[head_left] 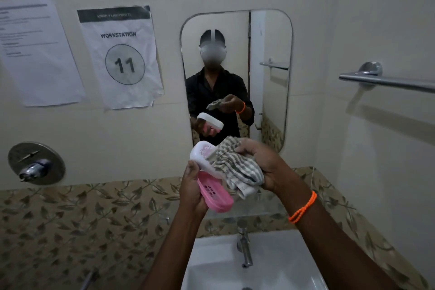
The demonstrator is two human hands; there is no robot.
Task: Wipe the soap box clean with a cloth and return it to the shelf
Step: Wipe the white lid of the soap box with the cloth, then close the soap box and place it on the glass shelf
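above the sink (282, 263), left hand (191, 189) grips the open soap box (207, 165); right hand (261, 167) clutches the cloth (237, 167), best pressed into the corners

"WORKSTATION" above a circled "11" on the wall paper sheet (121, 56)

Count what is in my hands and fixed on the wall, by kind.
Soap box: 1
Cloth: 1
Papers: 2
Mirror: 1
Towel rail: 1
Total: 6
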